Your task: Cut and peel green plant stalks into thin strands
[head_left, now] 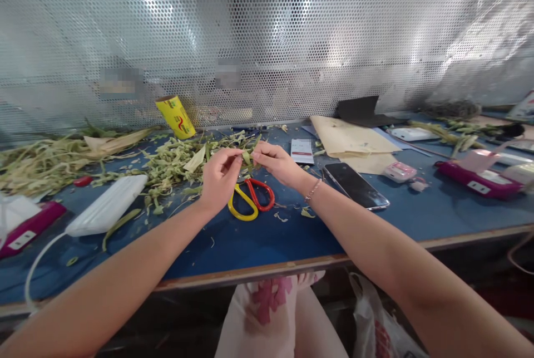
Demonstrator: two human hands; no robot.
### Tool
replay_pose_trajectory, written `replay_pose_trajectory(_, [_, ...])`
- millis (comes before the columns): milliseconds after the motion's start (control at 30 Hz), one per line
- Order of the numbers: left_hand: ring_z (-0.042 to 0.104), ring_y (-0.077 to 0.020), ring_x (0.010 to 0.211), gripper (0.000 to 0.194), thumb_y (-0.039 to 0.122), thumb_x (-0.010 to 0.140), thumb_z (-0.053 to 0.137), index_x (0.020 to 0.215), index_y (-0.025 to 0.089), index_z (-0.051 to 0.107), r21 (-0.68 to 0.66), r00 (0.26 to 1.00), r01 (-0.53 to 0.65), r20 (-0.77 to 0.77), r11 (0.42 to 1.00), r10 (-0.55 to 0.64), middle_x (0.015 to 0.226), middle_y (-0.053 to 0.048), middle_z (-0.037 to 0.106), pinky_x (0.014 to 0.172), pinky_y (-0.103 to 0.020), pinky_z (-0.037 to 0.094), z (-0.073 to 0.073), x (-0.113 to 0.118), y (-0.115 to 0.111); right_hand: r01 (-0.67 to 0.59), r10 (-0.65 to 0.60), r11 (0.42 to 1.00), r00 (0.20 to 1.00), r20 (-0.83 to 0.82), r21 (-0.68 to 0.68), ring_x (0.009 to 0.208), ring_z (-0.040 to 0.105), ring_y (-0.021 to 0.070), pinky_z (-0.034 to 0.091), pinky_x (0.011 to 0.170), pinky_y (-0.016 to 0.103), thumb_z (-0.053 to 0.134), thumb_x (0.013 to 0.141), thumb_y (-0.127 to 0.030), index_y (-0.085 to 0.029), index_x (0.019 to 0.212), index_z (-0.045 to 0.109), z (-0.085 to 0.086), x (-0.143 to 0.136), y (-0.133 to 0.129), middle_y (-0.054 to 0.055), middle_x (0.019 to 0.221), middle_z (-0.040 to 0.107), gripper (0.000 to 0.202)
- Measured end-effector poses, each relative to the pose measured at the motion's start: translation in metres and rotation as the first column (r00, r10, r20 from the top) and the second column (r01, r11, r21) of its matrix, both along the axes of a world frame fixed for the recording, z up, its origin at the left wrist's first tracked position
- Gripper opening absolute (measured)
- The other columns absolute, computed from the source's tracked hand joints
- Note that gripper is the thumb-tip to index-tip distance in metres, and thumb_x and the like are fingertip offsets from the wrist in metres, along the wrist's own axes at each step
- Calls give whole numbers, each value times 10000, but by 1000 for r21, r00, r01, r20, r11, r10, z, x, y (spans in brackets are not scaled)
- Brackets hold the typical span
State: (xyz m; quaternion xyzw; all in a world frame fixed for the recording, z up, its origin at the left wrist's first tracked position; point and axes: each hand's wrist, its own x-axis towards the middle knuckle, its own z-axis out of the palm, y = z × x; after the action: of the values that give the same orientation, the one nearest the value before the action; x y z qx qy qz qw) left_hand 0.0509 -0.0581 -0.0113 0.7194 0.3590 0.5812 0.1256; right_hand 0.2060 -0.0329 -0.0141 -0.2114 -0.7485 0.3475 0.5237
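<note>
Between my two hands, above the blue table point(292, 241), is a small pale green leaf piece point(247, 156). My left hand point(221, 177) pinches its left side with the fingers curled in. On the other side, the thumb and fingertips of my right hand point(273, 158) close on the same piece. Just below lie scissors with one yellow and one red handle point(261, 195); their blades are partly hidden. A heap of cut, dried green plant bits point(167, 166) spreads behind and left of my left hand.
A yellow cardboard tube point(176, 117) leans near the perforated metal screen point(267, 29). Right of my hands lie a white card point(302, 151), a phone point(354, 184) and brown paper point(350, 138). A white power bank-like block point(108, 205) and purple power strips point(479, 179) sit at the sides.
</note>
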Motion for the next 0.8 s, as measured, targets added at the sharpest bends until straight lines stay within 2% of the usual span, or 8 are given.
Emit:
replay_pose_trajectory(200, [584, -128, 727, 155, 241, 773, 522, 823, 170, 651, 54, 998, 52, -39, 997, -50, 805, -41, 649, 647, -246, 470, 3, 1, -5, 79, -92, 991, 988, 125, 104, 680, 407, 118, 359, 697, 271, 461, 837, -363, -184, 556, 447, 8, 3, -6, -15, 593, 441, 334])
replay_pose_trajectory(400, [573, -128, 637, 152, 302, 733, 575, 729, 161, 633, -172, 991, 61, 131, 983, -39, 688, -20, 642, 609, -254, 458, 0, 3, 3, 178, -206, 971, 962, 180, 160, 695, 400, 127, 366, 721, 280, 408, 863, -301, -186, 600, 435, 7, -1, -5, -12, 614, 422, 287])
replay_pose_trajectory(500, [546, -118, 621, 153, 313, 738, 571, 708, 167, 608, -211, 986, 54, 164, 976, -19, 655, -3, 612, 599, -246, 433, -3, 2, 8, 220, -253, 960, 948, 192, 175, 692, 400, 130, 368, 730, 289, 376, 873, -268, -191, 629, 420, 5, -4, -6, -11, 640, 395, 260])
replay_pose_trajectory(667, [466, -97, 574, 126, 267, 749, 540, 667, 172, 538, -220, 991, 1, 128, 975, 28, 609, 23, 524, 571, -235, 381, -1, 1, 7, 179, -198, 976, 966, 163, 128, 725, 418, 128, 371, 750, 295, 318, 887, -245, -197, 690, 419, 2, -7, -11, 1, 724, 404, 227])
replay_pose_trajectory(800, [443, -99, 571, 124, 261, 759, 516, 667, 179, 501, -240, 990, -5, 138, 971, 39, 610, 26, 491, 566, -238, 363, 1, 1, 6, 159, -158, 987, 985, 75, -5, 674, 403, 114, 385, 669, 268, 348, 879, -276, -208, 835, 419, 1, -10, -16, -6, 764, 405, 108])
